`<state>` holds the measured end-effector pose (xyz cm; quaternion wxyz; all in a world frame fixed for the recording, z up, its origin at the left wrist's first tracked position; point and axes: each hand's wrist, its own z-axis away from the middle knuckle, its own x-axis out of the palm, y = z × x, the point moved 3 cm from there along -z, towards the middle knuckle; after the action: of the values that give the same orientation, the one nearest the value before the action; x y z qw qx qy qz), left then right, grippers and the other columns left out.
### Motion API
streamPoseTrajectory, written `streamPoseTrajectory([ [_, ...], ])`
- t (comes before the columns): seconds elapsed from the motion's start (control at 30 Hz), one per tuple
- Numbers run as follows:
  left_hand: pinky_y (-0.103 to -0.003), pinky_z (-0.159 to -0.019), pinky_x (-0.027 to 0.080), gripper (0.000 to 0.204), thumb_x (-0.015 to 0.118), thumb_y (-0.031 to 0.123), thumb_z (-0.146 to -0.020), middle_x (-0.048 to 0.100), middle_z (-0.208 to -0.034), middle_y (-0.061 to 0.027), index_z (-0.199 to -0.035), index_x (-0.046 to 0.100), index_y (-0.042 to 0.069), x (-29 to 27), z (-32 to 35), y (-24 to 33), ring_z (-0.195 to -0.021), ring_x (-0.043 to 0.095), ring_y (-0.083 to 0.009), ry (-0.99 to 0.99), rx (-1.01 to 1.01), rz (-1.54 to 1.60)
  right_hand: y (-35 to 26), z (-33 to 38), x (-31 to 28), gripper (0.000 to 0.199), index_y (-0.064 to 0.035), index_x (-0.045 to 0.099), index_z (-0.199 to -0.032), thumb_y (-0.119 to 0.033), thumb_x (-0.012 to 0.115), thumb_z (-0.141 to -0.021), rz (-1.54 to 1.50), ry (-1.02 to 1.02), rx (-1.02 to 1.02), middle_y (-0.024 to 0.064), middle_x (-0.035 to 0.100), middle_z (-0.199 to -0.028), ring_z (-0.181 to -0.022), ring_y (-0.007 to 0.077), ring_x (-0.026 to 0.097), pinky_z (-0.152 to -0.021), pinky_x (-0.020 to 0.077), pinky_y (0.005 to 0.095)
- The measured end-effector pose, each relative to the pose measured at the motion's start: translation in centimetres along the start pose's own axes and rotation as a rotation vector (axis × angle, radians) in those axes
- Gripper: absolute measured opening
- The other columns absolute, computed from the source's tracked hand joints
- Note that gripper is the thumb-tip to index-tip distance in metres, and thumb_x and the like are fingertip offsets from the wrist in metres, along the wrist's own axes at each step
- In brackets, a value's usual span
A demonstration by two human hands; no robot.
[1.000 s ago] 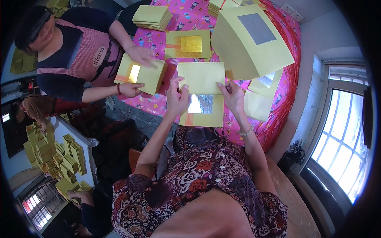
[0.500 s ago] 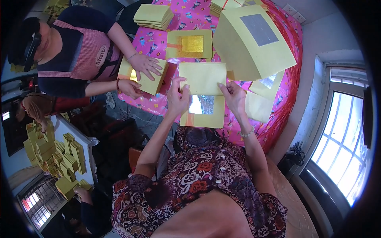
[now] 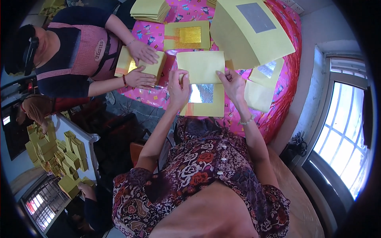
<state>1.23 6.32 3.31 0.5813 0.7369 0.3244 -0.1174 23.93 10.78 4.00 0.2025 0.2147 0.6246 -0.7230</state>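
Observation:
I hold a blank yellow joss paper sheet [image 3: 201, 65] by its two lower corners. My left hand [image 3: 179, 88] is closed with thumb and fingers on the left corner. My right hand [image 3: 232, 84] pinches the right corner. Directly below, partly covered, lies joss paper with a silver foil square [image 3: 202, 94] and an orange stripe at its left; whether the two are one folded sheet I cannot tell. A leaning thick stack of yellow joss paper [image 3: 254, 33], with a grey square on its face, rises beyond my right hand.
A co-worker at left presses both hands on a joss paper stack [image 3: 123, 67]. Gold-foil joss paper [image 3: 188, 35] and another stack [image 3: 150, 11] lie farther back on the pink patterned tablecloth [image 3: 147, 33]. Red strands [image 3: 287, 85] run along the right edge, near a window [image 3: 337, 135].
The co-worker's lower hand has moved from the stack's side onto its top. My hands keep the same grip on the sheet; the whole view has shifted slightly.

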Motion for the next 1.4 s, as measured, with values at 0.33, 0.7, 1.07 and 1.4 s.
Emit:
streamPoseTrajectory([
  [0.33, -0.043, -0.092, 0.035, 0.032, 0.065, 0.011, -0.078, 0.053, -0.117, -0.0091, -0.11, 0.066, 0.015, -0.6, 1.6, 2.2, -0.11, 0.046, -0.0313, 0.002, 0.355, -0.46, 0.2, 2.5, 0.4, 0.034, -0.0084, 0.058, -0.098, -0.029, 0.08, -0.081, 0.125, 0.23, -0.371, 0.0091, 0.059, -0.084, -0.072, 0.0251, 0.062, -0.062, 0.0502, 0.0384],
  [0.7, -0.043, -0.083, 0.042, 0.045, 0.069, 0.011, -0.073, 0.055, -0.108, -0.0051, -0.116, 0.061, 0.017, 0.6, 1.9, 1.9, -0.099, 0.051, -0.0287, -0.268, 0.473, -0.384, 0.4, 2.8, 0.9, 0.019, -0.0125, 0.065, -0.098, -0.02, 0.073, -0.083, 0.366, 0.197, -0.697, 0.0052, 0.056, -0.091, -0.089, 0.0247, 0.056, -0.076, 0.0427, 0.0385],
  [1.07, -0.044, -0.084, 0.041, 0.035, 0.066, 0.021, -0.085, 0.052, -0.114, -0.0073, -0.12, 0.059, 0.018, 2.9, 1.9, -0.2, -0.103, 0.049, -0.0311, -0.244, 0.416, -0.458, 0.0, 2.4, 2.9, 0.017, -0.0149, 0.065, -0.092, -0.024, 0.074, -0.081, 0.43, 0.064, -0.875, 0.0019, 0.054, -0.083, -0.084, 0.0218, 0.054, -0.071, 0.0401, 0.0367],
  [1.4, -0.047, -0.084, 0.04, 0.032, 0.066, 0.02, -0.085, 0.051, -0.114, -0.0105, -0.116, 0.058, 0.018, 3.7, 1.5, -1.6, -0.102, 0.049, -0.0332, -0.202, 0.395, -0.437, 2.3, 1.3, 2.7, 0.024, -0.0128, 0.064, -0.089, -0.027, 0.079, -0.076, 0.251, 0.083, -0.854, 0.0038, 0.054, -0.083, -0.086, 0.0244, 0.053, -0.072, 0.0426, 0.0383],
])
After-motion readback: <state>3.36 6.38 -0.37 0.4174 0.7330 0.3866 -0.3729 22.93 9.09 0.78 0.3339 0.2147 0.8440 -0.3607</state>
